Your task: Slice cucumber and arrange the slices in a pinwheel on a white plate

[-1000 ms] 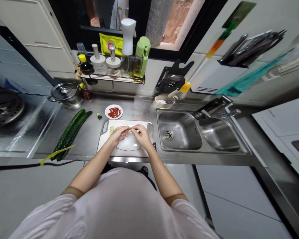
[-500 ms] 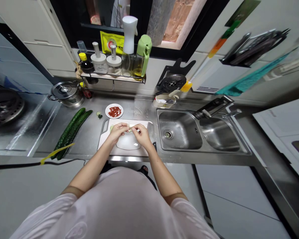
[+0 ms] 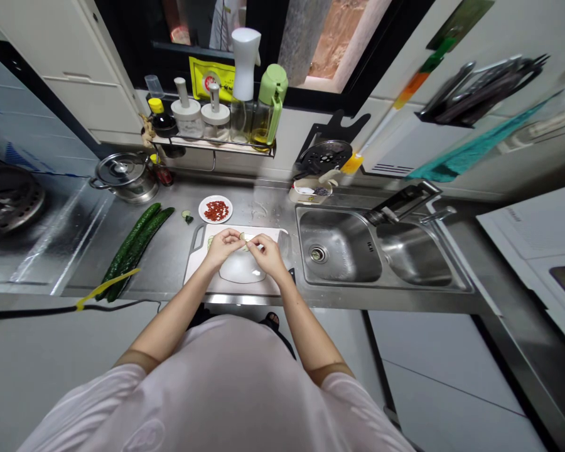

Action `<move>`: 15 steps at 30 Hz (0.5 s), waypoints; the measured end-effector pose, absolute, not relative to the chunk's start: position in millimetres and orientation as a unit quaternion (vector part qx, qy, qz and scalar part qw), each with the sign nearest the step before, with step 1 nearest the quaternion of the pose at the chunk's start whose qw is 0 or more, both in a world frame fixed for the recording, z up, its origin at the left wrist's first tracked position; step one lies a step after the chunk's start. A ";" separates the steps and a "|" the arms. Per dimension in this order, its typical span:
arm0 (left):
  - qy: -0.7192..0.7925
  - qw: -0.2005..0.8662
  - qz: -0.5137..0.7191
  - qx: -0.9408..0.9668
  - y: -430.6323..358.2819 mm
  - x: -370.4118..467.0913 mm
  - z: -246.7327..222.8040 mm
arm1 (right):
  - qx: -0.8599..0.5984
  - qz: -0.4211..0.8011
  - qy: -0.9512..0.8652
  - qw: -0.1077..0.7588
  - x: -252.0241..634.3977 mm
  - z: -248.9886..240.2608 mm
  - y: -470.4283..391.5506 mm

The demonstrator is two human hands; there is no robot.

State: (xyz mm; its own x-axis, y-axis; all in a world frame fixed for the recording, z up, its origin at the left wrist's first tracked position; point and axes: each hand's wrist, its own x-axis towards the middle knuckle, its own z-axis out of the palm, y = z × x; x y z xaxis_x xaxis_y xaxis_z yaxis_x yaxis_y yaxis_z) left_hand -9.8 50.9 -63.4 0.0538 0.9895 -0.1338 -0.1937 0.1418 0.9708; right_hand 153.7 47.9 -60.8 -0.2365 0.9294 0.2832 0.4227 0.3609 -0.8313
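Over a white cutting board [image 3: 198,267], my left hand [image 3: 224,247] and my right hand [image 3: 267,255] meet fingertip to fingertip, both closed in a pinch. A small pale green cucumber slice [image 3: 242,236] shows between their fingertips, partly covered by the fingers. Just below the hands lies a smooth white dish [image 3: 242,272] on the board. More cucumber slices [image 3: 210,241] peek out beside my left hand. Behind the board sits a white plate of chopped red pieces [image 3: 216,210], with cucumber end pieces [image 3: 187,216] to its left.
Two whole cucumbers [image 3: 134,251] lie at the left, near a lidded steel pot [image 3: 121,176]. A double sink [image 3: 341,248] is at the right, with a knife handle [image 3: 292,275] beside the board. A condiment rack [image 3: 216,144] hangs above the counter.
The fingertips have shifted slightly, and the cucumber slice now shows higher between them. Everything else stays in place.
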 end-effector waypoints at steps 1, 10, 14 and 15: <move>0.470 0.586 0.502 0.428 51.1 -9.7 -63.9 | -0.470 0.321 -0.717 0.403 153.7 -62.1 48.2; 0.462 0.576 0.505 0.447 52.5 -7.9 -60.7 | -0.461 0.352 -0.702 0.413 153.6 -66.8 50.1; 0.461 0.579 0.500 0.449 53.0 -7.0 -61.7 | -0.472 0.356 -0.697 0.406 154.0 -68.2 50.2; 0.462 0.579 0.499 0.449 53.1 -6.8 -62.4 | -0.474 0.357 -0.695 0.407 154.2 -68.9 50.0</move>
State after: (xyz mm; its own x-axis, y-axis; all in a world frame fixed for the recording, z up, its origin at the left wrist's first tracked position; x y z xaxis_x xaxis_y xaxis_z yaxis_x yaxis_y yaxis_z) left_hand -6.8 53.1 -62.4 0.0748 0.9934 -0.0866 -0.1635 0.0979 0.9817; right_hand 154.2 50.0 -68.9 -0.2202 0.9486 0.2274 0.3686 0.2967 -0.8809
